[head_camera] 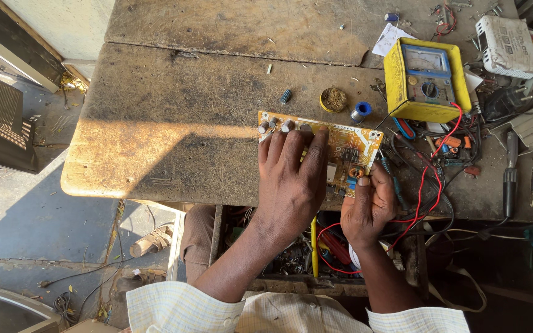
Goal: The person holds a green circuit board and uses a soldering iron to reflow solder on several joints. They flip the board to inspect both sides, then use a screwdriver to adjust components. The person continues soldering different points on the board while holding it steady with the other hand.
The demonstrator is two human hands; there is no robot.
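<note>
Centre of the frame: the left hand point(291, 179) lies flat and spread across the yellow circuit board point(340, 145), fingers pressing it down on the worn worktop point(174, 123), fingertips near the round capacitors point(272, 126) at the board's left end. It pins rather than grips. Just right of it, the right hand point(368, 206) is closed around a thin test probe point(387, 166), tip angled onto the board's lower right corner, beside a small coil. Whether the tip actually touches a solder point is hard to tell from here. Red and black leads point(430, 185) curl away to the yellow analogue meter point(425, 77), upper right of the frame. This looks like a reading being taken on the board. The next move would call for a steady probe tip, the board held still, and a glance up at the meter's needle.
</note>
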